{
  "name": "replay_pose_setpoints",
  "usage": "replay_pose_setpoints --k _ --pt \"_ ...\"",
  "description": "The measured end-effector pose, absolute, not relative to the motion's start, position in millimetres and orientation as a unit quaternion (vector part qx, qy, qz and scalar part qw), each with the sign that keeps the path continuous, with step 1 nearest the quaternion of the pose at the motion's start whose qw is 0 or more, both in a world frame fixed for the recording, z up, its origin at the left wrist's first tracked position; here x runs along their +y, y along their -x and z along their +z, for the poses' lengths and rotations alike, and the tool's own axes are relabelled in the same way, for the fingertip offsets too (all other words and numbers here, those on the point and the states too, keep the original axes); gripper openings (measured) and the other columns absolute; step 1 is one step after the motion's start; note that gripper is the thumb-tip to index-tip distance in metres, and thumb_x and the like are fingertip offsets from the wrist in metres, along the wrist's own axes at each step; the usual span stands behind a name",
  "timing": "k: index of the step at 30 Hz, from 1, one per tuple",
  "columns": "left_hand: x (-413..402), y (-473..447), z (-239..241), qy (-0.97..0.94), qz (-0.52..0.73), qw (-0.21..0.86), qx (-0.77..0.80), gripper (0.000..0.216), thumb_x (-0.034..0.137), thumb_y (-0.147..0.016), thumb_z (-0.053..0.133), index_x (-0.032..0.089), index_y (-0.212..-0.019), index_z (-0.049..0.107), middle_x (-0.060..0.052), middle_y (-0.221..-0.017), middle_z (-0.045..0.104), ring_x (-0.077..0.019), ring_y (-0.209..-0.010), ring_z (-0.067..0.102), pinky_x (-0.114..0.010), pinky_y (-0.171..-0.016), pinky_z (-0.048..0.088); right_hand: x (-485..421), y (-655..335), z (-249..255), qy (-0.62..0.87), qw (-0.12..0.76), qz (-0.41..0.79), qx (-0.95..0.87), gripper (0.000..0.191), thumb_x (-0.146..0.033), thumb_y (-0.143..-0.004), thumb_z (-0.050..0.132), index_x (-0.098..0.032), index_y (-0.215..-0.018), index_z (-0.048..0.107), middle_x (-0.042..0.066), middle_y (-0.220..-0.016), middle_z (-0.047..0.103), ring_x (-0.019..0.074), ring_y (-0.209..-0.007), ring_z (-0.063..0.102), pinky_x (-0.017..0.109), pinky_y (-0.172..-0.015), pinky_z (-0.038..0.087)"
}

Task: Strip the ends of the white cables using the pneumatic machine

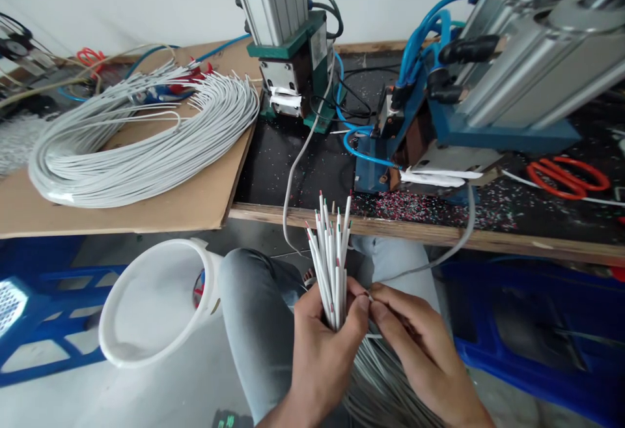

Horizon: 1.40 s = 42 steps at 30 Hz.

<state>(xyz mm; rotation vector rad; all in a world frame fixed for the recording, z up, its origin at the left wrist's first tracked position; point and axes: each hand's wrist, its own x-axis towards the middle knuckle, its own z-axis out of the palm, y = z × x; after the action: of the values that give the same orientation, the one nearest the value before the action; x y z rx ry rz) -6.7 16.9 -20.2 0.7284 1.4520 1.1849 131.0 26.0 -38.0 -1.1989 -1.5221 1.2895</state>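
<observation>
My left hand (pixel 322 353) is wrapped round a bundle of white cables (pixel 328 255) whose ends point up and away from me. Small red and green wire tips show at several of those ends. Close beside it, my right hand (pixel 415 337) pinches one thin cable end between thumb and fingertips, touching the left thumb; the fingers partly hide that end. Below both hands, the long part of the bundle (pixel 381 376) hangs across my lap.
On the bench, a large coil of white cable (pixel 146 148) lies on cardboard (pixel 195 216). Two pneumatic machines, one green-based (pixel 288 43) and one blue-based (pixel 502 83), stand behind. Orange-handled scissors (pixel 569 177) lie right. A white bucket (pixel 110 324) and blue stools (pixel 527 350) flank my legs.
</observation>
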Motion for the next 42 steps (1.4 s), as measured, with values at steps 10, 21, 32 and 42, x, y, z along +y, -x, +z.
replay_pose_setpoints --k 10,21,32,42 --pt "20 8 -14 -0.341 0.493 0.533 0.597 0.006 0.017 -0.066 0.075 0.020 -0.065 0.070 0.006 -0.054 0.054 -0.0109 -0.049 0.039 -0.026 -0.049 0.031 22 -149 -30 0.462 0.306 0.413 -0.723 0.020 -0.039 -0.107 0.053 -0.037 -0.091 0.065 -0.007 -0.076 0.071 0.0163 -0.066 0.073 0.026 -0.060 0.058" --pt "24 6 -13 -0.336 0.503 0.524 0.600 0.005 0.024 -0.068 0.076 0.022 -0.065 0.073 0.005 -0.055 0.059 -0.0139 -0.051 0.047 -0.026 -0.052 0.040 19 -140 -36 0.471 0.381 0.177 -0.776 0.018 -0.024 -0.108 0.050 -0.031 -0.107 0.067 -0.002 -0.087 0.080 0.0179 -0.073 0.082 0.027 -0.063 0.062" --pt "31 15 -13 -0.494 0.459 0.477 0.564 0.016 0.008 -0.063 0.068 0.023 -0.064 0.068 0.009 -0.053 0.048 -0.0096 -0.045 0.036 -0.025 -0.047 0.032 34 -161 -16 0.387 0.272 0.081 -0.877 0.030 -0.021 -0.110 0.038 -0.029 -0.089 0.058 0.001 -0.084 0.079 0.0177 -0.058 0.075 0.036 -0.053 0.054" --pt "34 19 -25 -0.578 0.441 0.433 0.533 0.019 0.004 -0.067 0.065 0.022 -0.068 0.068 0.011 -0.055 0.046 -0.0074 -0.044 0.036 -0.022 -0.044 0.031 16 -159 -42 0.472 0.303 0.236 -0.794 0.018 -0.028 -0.108 0.047 -0.035 -0.111 0.064 -0.005 -0.087 0.080 0.0176 -0.067 0.076 0.029 -0.064 0.062"
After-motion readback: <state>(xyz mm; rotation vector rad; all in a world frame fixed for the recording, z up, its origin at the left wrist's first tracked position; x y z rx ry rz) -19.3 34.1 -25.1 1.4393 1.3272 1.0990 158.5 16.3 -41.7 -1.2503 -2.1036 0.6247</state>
